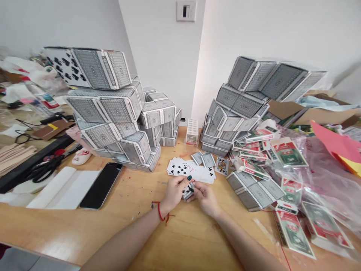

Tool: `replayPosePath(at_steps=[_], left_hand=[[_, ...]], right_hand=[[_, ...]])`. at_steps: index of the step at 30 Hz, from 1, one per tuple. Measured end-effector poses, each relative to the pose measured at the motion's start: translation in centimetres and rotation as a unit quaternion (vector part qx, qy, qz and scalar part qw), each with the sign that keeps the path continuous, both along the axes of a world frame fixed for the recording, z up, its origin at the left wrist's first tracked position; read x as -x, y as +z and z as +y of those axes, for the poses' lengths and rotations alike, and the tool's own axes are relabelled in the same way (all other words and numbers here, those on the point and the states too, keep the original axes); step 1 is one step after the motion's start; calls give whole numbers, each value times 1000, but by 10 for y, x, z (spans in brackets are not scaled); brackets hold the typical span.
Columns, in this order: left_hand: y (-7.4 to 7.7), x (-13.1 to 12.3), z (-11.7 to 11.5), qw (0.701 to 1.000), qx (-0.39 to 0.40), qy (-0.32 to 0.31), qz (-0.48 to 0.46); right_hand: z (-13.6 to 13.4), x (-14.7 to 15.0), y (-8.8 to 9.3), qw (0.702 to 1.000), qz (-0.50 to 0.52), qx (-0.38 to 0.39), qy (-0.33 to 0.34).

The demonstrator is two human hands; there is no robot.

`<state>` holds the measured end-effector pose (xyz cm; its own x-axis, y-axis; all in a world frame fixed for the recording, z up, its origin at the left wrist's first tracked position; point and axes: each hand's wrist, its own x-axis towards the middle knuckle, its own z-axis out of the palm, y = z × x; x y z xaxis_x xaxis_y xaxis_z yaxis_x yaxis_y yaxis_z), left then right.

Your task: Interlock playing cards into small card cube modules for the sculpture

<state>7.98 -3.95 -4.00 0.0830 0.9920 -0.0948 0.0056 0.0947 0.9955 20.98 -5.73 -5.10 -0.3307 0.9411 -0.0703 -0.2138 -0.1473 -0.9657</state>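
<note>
My left hand (174, 192) and my right hand (205, 198) meet near the middle of the table, fingers closed on a playing card (187, 191). Black spade marks show on the card, which looks folded, though fingers cover much of it. Just beyond my hands lies a spread of loose playing cards (180, 167), mostly face up. A few grey-backed cards (208, 160) and a face card (222, 165) lie beside it. To the right of my right hand rests a block of folded cards (255, 190).
Stacked card-block structures stand at left (104, 105) and right (239, 101). A clear case (192, 132) sits between them. Card boxes (295, 229) and plastic wrap (332, 184) crowd the right. A phone (101, 185), white paper (64, 188) and scissors (46, 167) lie left.
</note>
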Motion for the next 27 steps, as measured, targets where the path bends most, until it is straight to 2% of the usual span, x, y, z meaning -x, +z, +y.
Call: replayPosePath(at_steps=[6,9,15,21,27], left_hand=[[2,0,2,996,-14,45,-74],[4,1,3,996,-33,39,-79],[0,3,0,996,-86,-28,-26],[-10,5,-3,988,-142,-4,53],[-8,9,-3,977,-171,-8,129]], right_hand=[[-4,6,4,998,-43,11,-35],[-5,8,0,993,-97,8,-64],[-1,3,-3,984,-122,-1,-131],[0,1,-4,983,-125,-18,-136],[1,-1,-3,985,-107,-15,-132]])
